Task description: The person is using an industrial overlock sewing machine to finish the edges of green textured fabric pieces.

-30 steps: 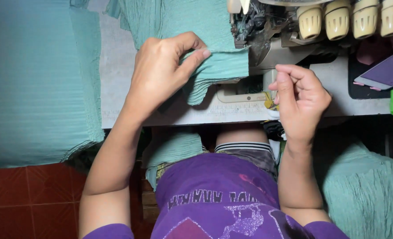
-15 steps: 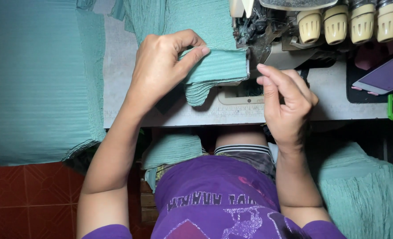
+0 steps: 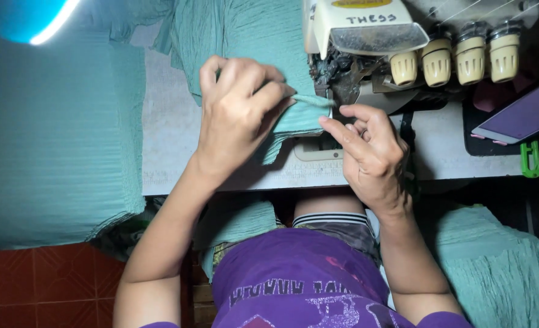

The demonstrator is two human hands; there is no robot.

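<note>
At a sewing machine on a pale table, a person feeds a teal cloth toward the needle area. The left hand pinches a fold of the cloth, fingers closed on it just beside the machine's dark throat. The right hand hovers at the cloth's edge, thumb and forefinger drawn together — whether they grip the edge or a thread, I cannot tell.

The risk is plain: both sets of fingertips sit very near the machine's working parts, and a slip of the fold could carry a finger under them. The cloth is bunched under the left hand; if it goes in creased, the seam may likely pucker or catch. The hanging end drops off the table's front and could drag the piece askew.

Counted: one machine, with four cream knobs in a row along its right side; two hands; one cloth in work; a stack of the same teal cloth at the left, and a heap low at the right — the layers cannot be counted. One green clip lies at the table's right edge.
</note>
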